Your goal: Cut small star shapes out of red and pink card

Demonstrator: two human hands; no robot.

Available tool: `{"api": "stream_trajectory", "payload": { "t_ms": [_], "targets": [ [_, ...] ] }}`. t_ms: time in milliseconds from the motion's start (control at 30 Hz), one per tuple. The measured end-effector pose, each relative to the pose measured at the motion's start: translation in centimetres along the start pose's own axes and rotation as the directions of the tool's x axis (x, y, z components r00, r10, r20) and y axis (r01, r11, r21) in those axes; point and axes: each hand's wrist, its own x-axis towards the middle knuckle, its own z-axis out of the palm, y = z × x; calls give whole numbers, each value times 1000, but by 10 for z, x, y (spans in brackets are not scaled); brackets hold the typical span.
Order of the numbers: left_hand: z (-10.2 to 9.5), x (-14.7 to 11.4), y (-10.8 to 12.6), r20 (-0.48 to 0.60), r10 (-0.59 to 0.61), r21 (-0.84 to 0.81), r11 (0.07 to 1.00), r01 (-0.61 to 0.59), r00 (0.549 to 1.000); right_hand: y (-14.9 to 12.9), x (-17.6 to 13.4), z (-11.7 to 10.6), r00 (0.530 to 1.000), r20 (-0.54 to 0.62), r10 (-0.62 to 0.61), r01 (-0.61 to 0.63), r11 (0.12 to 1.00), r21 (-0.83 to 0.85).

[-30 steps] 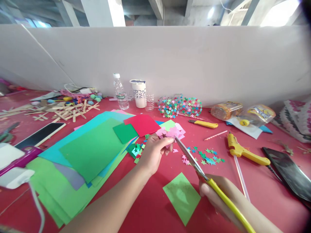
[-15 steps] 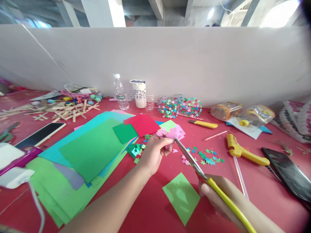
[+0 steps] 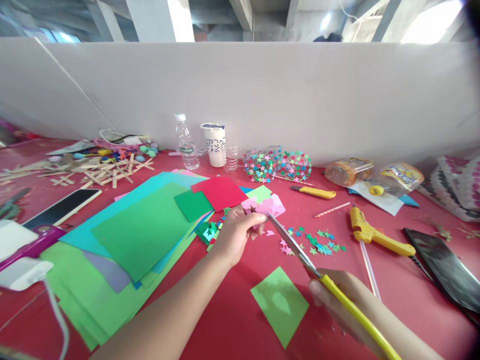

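Observation:
My left hand (image 3: 236,232) is closed in a pinch on a small piece of pink paper (image 3: 265,206), partly hidden by the fingers. Long scissors with yellow handles (image 3: 345,300) are in my right hand (image 3: 337,295), its fingers wrapped round them. Their blades look shut or nearly so, and the tips meet the pink paper beside my left thumb. Below the blades lies a light green paper square (image 3: 280,306). Small paper stars (image 3: 318,242) in pink, green and blue are scattered right of the blades. Green scraps (image 3: 208,232) lie left of my left hand.
Stacked coloured sheets (image 3: 146,227) cover the left side. A yellow glue gun (image 3: 378,234), a yellow utility knife (image 3: 318,192) and a dark phone (image 3: 442,265) lie right. Behind stand a water bottle (image 3: 185,145), a white cup (image 3: 214,145) and star-covered bottle (image 3: 275,165).
The scissors' tips have shifted slightly left, closer to my left thumb. My right hand's fingers have drawn in a little around the handles. My left hand stays almost in place.

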Motion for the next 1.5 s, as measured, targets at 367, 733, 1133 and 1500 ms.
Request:
{"api": "stream_trajectory", "payload": {
  "t_ms": [367, 733, 1133, 1500],
  "targets": [
    [-2, 1, -1, 10, -4, 20, 1000, 4, 1000, -6, -3, 0, 999, 4, 43, -44, 999, 29],
    [0, 1, 0, 22, -2, -19, 1000, 2, 1000, -2, 0, 0, 1000, 27, 13, -14, 999, 32],
    [-1, 0, -6, -33, 78, 41, 996, -76, 996, -20, -12, 1, 999, -41, -5, 12, 985, 172],
    [3, -1, -4, -72, 92, -61, 993, -96, 993, -18, -9, 0, 999, -18, -37, 40, 979, 200]
  ]
}}
